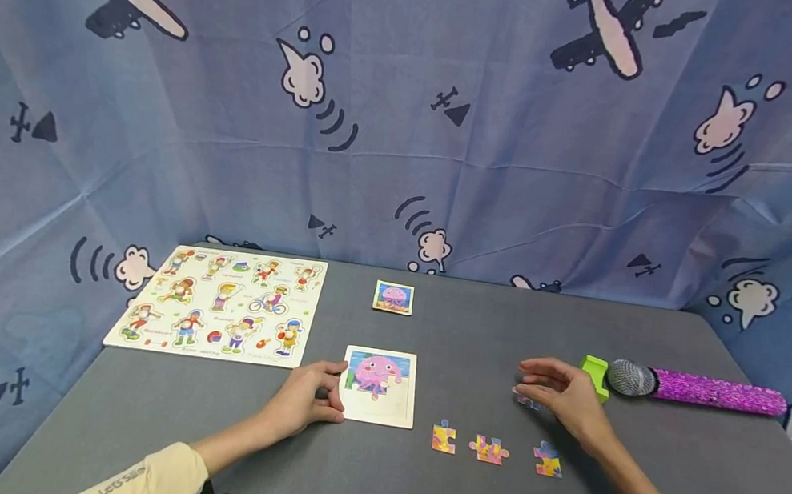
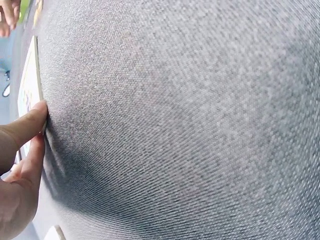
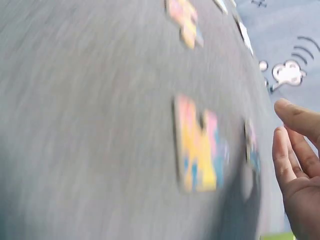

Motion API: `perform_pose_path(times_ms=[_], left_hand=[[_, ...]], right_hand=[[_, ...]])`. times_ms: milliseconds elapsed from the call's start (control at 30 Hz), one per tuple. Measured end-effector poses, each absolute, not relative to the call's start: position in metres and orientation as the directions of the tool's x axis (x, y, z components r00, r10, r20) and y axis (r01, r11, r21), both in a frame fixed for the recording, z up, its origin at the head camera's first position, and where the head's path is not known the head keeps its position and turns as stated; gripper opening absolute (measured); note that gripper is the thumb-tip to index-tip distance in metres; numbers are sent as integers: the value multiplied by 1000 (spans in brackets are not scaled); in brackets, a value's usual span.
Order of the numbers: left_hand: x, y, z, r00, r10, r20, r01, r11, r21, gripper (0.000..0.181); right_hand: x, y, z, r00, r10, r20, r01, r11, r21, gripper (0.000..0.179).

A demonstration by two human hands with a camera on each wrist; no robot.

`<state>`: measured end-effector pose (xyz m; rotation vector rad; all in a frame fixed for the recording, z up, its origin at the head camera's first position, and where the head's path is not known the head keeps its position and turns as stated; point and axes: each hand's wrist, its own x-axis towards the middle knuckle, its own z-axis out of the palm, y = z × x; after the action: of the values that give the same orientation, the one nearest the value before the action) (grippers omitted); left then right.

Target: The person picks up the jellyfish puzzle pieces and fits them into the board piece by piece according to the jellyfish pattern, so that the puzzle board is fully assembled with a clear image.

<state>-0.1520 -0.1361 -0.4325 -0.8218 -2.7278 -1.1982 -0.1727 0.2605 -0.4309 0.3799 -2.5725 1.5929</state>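
A square jigsaw puzzle board (image 1: 376, 410) with a partly filled pink octopus picture lies on the grey table. My left hand (image 1: 311, 399) grips its left edge, thumb by the near corner; the left wrist view shows thumb and finger on the rim of the puzzle board (image 2: 31, 75). Over a loose puzzle piece (image 1: 528, 402) hovers my right hand (image 1: 568, 398), fingers loosely extended and nothing between them. Nearer me lie a yellow-pink piece (image 1: 444, 437), a pink piece (image 1: 489, 450) and a yellow-blue piece (image 1: 548, 460), the last also blurred in the right wrist view (image 3: 197, 150).
A small octopus picture card (image 1: 393, 297) lies behind the board. To the left is a large sheet of cartoon figures (image 1: 216, 305). A microphone (image 1: 707, 390) with a glittery purple handle rests at the right, its head by a green block (image 1: 596, 374). A patterned blue curtain (image 1: 381, 117) hangs behind.
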Motion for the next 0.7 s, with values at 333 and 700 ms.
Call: perform_pose_path(times_ms=[333, 700], left_hand=[[-152, -137, -432, -846, 465, 262, 509, 556, 657, 25], [-153, -138, -433, -840, 470, 272, 519, 549, 655, 25]], right_hand=[[-164, 289, -439, -966, -148, 211, -258, 571, -779, 32], [-165, 283, -443, -959, -121, 255, -268, 675, -688, 30]])
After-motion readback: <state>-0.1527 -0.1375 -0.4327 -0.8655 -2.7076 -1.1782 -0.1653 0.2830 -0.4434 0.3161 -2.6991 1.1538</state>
